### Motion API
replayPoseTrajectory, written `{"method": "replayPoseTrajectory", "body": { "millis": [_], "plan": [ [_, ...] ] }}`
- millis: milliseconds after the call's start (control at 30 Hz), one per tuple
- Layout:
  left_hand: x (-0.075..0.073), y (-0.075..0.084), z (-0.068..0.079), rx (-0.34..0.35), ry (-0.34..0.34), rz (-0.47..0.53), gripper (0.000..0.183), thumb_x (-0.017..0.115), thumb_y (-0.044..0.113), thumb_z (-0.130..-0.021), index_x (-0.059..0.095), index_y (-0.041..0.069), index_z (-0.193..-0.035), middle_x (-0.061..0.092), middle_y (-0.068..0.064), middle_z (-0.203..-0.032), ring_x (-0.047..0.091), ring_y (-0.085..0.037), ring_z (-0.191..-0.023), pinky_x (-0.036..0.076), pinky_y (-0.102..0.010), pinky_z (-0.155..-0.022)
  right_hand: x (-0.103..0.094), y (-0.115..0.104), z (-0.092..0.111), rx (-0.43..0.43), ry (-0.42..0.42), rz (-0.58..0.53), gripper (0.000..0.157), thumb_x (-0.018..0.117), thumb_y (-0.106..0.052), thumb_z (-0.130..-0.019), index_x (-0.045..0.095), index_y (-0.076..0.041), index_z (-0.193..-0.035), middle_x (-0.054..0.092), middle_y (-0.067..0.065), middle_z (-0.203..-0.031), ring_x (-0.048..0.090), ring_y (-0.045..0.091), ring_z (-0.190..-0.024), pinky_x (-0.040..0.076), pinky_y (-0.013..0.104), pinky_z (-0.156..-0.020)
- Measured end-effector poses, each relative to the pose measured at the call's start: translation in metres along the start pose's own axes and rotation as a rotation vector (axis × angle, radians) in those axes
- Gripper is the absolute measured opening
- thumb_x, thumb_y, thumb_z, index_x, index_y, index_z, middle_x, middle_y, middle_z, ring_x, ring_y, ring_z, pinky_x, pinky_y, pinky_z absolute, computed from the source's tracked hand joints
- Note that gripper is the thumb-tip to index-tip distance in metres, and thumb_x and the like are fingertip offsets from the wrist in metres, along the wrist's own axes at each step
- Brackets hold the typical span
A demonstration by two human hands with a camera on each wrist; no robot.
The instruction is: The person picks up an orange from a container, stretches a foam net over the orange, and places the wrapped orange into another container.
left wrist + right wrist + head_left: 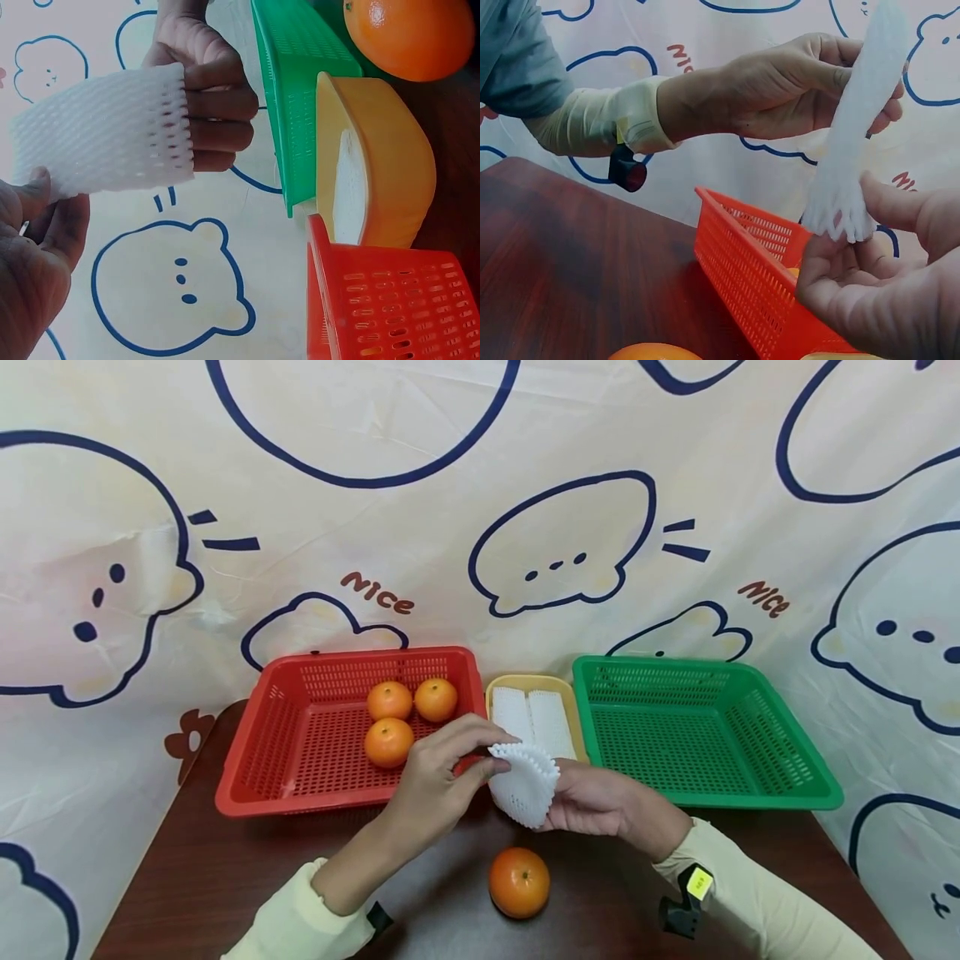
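A white foam fruit net is held up between both hands, flattened, above the dark table. My left hand pinches one end of it between thumb and fingers. My right hand grips the opposite end; in the right wrist view its thumb lies against the net's scalloped edge, with the fingers curled beneath. In the left wrist view the net spans from one hand to the other and hides part of the right hand. An orange sits on the table just below the hands.
A red basket holding three oranges stands at the left. Between it and a green basket on the right is a yellow container with white foam nets. A cartoon-printed cloth hangs behind.
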State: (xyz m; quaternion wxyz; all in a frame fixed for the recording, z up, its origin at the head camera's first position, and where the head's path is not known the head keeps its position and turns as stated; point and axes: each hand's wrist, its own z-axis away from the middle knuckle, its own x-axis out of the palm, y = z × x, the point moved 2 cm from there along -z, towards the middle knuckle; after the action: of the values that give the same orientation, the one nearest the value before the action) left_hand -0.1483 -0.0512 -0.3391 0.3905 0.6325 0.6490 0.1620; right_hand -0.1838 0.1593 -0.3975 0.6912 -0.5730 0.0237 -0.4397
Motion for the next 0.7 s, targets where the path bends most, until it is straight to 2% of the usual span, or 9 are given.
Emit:
{"method": "replayPoseTrajectory", "body": {
  "millis": [67,200,267,367,433,500,600,700],
  "plan": [
    [0.000,0.000,0.001,-0.019,0.025,0.008,0.029,0.076,-0.002,-0.087,0.073,0.005,-0.115,0.072,-0.006,-0.111,0.068,-0.016,-0.102,0.060,-0.027,-0.091,-0.001,-0.001,-0.001,-0.016,-0.003,-0.012,0.032,0.052,-0.006,-0.105,0.042,-0.008,-0.135,0.062,0.004,-0.118,0.063,0.014,-0.102,0.056,0.026,-0.085],
    [0.000,-0.003,0.006,-0.126,0.080,0.039,0.045,0.073,0.001,-0.090,0.064,0.006,-0.133,0.067,-0.008,-0.126,0.066,-0.018,-0.117,0.057,-0.031,-0.100,-0.001,-0.002,-0.003,-0.054,0.014,-0.048,0.029,0.046,0.001,-0.104,0.044,-0.006,-0.132,0.063,0.003,-0.114,0.063,0.013,-0.100,0.055,0.026,-0.087],
    [0.001,-0.005,0.010,-0.221,0.108,0.055,0.047,0.070,0.004,-0.093,0.058,0.008,-0.139,0.063,-0.007,-0.131,0.063,-0.020,-0.123,0.055,-0.030,-0.104,-0.001,-0.003,-0.003,-0.076,0.030,-0.069,0.029,0.044,0.003,-0.103,0.044,-0.007,-0.130,0.063,0.003,-0.115,0.063,0.013,-0.101,0.055,0.027,-0.088],
    [0.007,-0.010,0.017,-0.408,0.152,0.108,0.040,0.064,0.009,-0.100,0.056,0.008,-0.139,0.062,-0.010,-0.131,0.061,-0.022,-0.124,0.054,-0.025,-0.102,-0.001,-0.004,-0.003,-0.107,0.060,-0.102,0.033,0.041,0.006,-0.102,0.041,-0.009,-0.130,0.062,0.002,-0.118,0.062,0.014,-0.103,0.055,0.027,-0.088],
    [0.012,-0.014,0.022,-0.544,0.163,0.175,0.035,0.060,0.010,-0.103,0.055,0.006,-0.137,0.062,-0.014,-0.130,0.061,-0.023,-0.121,0.055,-0.024,-0.098,-0.002,-0.005,-0.003,-0.121,0.078,-0.118,0.035,0.040,0.007,-0.101,0.039,-0.010,-0.131,0.061,0.002,-0.119,0.062,0.013,-0.104,0.055,0.027,-0.089],
    [0.018,-0.019,0.026,-0.658,0.158,0.266,0.034,0.057,0.009,-0.104,0.054,0.000,-0.137,0.061,-0.020,-0.129,0.062,-0.023,-0.115,0.056,-0.027,-0.095,-0.001,-0.005,-0.003,-0.126,0.089,-0.129,0.033,0.040,0.005,-0.103,0.038,-0.010,-0.132,0.060,0.001,-0.119,0.061,0.013,-0.104,0.054,0.026,-0.089],
    [0.026,-0.025,0.030,-0.779,0.141,0.371,0.034,0.053,0.007,-0.106,0.051,-0.007,-0.137,0.059,-0.025,-0.127,0.063,-0.019,-0.106,0.059,-0.035,-0.094,-0.001,-0.005,-0.006,-0.115,0.081,-0.131,0.033,0.043,0.001,-0.106,0.038,-0.007,-0.137,0.060,0.001,-0.121,0.061,0.013,-0.105,0.054,0.025,-0.092],
    [0.030,-0.028,0.032,-0.841,0.142,0.447,0.033,0.052,0.006,-0.106,0.050,-0.009,-0.136,0.060,-0.022,-0.122,0.063,-0.016,-0.099,0.060,-0.040,-0.093,-0.001,-0.004,-0.009,-0.087,0.062,-0.122,0.040,0.045,-0.002,-0.107,0.035,-0.001,-0.146,0.061,0.001,-0.125,0.061,0.013,-0.108,0.054,0.024,-0.095]
  ]
}}
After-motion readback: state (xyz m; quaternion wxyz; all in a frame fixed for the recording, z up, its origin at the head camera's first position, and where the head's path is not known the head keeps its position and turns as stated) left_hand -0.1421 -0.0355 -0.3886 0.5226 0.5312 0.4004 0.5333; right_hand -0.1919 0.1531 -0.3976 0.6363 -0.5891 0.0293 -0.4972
